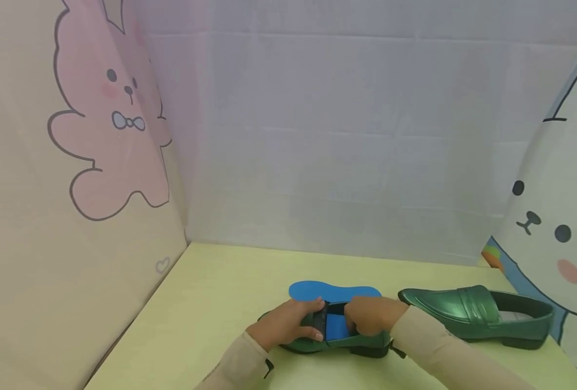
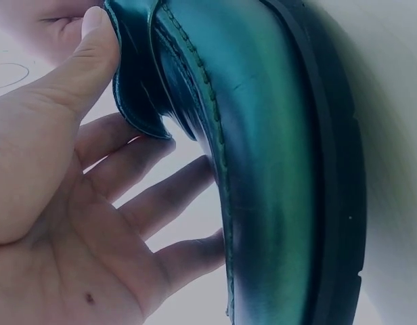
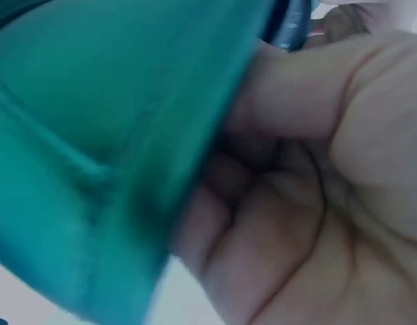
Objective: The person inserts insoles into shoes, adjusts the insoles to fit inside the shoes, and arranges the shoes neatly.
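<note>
A dark green loafer [image 1: 359, 342] lies on the table, toe to the left. My left hand [image 1: 290, 322] pinches its raised tongue [image 1: 320, 320] between thumb and fingers. In the left wrist view the thumb [image 2: 93, 54] presses the tongue's edge, and the other fingers reach behind it along the shoe's opening. Inside the loafer lies a blue insole [image 1: 337, 327]. My right hand [image 1: 373, 315] dips into the heel end with curled fingers, holding the insole there; its fingertips are hidden. The loafer's green heel wall [image 3: 107, 135] covers part of the right hand in the right wrist view.
Just behind the loafer, a second blue insole [image 1: 334, 292] lies flat on the pale yellow table [image 1: 220, 276]. Another green loafer [image 1: 444, 309] stands at the right, close to my right forearm. Cloth walls with printed cartoon animals [image 1: 118, 108] enclose the table.
</note>
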The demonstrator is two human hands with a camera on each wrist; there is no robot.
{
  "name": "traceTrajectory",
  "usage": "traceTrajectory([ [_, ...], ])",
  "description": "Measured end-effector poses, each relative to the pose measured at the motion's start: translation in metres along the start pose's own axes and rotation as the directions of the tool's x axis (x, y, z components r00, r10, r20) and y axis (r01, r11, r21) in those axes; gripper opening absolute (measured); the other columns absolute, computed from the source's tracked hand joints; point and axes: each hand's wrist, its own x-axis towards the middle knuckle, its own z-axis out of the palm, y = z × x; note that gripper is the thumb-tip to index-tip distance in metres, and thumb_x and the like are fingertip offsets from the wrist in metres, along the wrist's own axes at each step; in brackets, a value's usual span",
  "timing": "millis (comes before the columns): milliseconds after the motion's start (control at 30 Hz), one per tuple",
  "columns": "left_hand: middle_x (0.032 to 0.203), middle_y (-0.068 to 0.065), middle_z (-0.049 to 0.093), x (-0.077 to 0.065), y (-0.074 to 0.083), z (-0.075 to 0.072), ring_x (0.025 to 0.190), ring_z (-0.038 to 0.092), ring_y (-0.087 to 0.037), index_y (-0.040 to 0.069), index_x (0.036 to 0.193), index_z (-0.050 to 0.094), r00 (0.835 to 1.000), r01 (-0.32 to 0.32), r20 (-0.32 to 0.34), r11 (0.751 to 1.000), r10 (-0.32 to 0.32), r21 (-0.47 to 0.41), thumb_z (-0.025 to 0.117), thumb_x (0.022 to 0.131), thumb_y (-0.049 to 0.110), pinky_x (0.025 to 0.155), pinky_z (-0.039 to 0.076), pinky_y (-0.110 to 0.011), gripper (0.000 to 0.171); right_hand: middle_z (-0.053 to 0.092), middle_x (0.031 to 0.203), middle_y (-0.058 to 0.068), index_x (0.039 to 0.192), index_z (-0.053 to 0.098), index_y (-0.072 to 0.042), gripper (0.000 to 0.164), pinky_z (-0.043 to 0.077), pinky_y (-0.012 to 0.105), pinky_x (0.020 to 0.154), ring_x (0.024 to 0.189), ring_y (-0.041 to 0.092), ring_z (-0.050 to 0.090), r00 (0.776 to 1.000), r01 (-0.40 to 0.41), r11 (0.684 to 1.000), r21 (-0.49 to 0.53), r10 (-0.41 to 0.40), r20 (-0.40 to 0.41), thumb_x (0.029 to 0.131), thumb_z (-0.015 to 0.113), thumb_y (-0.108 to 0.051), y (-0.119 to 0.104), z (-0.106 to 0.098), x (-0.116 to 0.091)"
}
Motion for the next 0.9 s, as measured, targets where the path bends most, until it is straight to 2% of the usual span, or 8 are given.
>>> traceTrajectory([
  [233, 0.145, 0.005, 0.035, -0.001, 0.001, -0.002, 0.127, 0.038, -0.013, 0.022, 0.144, 0.036, 1.0, 0.019, 0.016, 1.0, -0.019, -0.01, 0.059, 0.079, 0.054, 0.095, 0.04, -0.025, 0.076, 0.044, 0.063, -0.006, 0.067, 0.058, -0.02, 0.029, 0.035, 0.029, 0.054, 0.058, 0.011, 0.038, 1.0, 0.012, 1.0, -0.016, -0.012, 0.001, 0.084, 0.059, 0.003, -0.009, -0.002, 0.002],
  [367, 0.146, 0.006, 0.034, -0.001, 0.003, -0.002, 0.127, 0.038, -0.015, 0.022, 0.144, 0.035, 0.999, 0.03, 0.025, 0.999, -0.03, -0.014, 0.058, 0.079, 0.055, 0.094, 0.041, -0.026, 0.076, 0.054, 0.074, -0.009, 0.081, 0.067, -0.024, 0.026, 0.044, 0.03, 0.062, 0.067, 0.009, 0.047, 1.0, -0.001, 1.0, -0.019, 0.001, 0.02, 0.086, 0.059, 0.001, -0.011, -0.004, 0.003],
  [533, 0.146, 0.005, 0.034, 0.0, 0.002, -0.002, 0.127, 0.038, -0.015, 0.023, 0.144, 0.035, 0.999, 0.031, 0.016, 0.999, -0.031, -0.013, 0.058, 0.079, 0.055, 0.092, 0.041, -0.026, 0.076, 0.061, 0.089, -0.012, 0.097, 0.07, -0.033, 0.033, 0.049, 0.032, 0.071, 0.079, 0.008, 0.055, 1.0, 0.011, 1.0, 0.001, -0.011, 0.014, 0.086, 0.06, -0.003, -0.013, -0.003, 0.009],
  [667, 0.146, 0.003, 0.034, 0.001, 0.0, 0.0, 0.127, 0.037, -0.015, 0.022, 0.144, 0.034, 1.0, 0.008, 0.016, 1.0, -0.007, -0.015, 0.058, 0.08, 0.055, 0.094, 0.04, -0.026, 0.076, 0.061, 0.089, -0.013, 0.097, 0.07, -0.034, 0.034, 0.048, 0.032, 0.069, 0.077, 0.008, 0.054, 1.0, -0.007, 1.0, -0.005, 0.007, 0.021, 0.086, 0.061, -0.004, -0.016, -0.002, 0.01],
  [900, 0.145, 0.004, 0.035, 0.0, -0.002, -0.001, 0.126, 0.038, -0.014, 0.021, 0.144, 0.034, 1.0, -0.012, 0.013, 1.0, 0.012, -0.013, 0.057, 0.08, 0.055, 0.094, 0.04, -0.025, 0.076, 0.061, 0.098, -0.016, 0.101, 0.069, -0.036, 0.037, 0.05, 0.036, 0.082, 0.096, 0.012, 0.058, 0.998, 0.015, 1.0, 0.018, -0.016, 0.069, 0.087, 0.06, -0.002, -0.018, -0.001, 0.014],
])
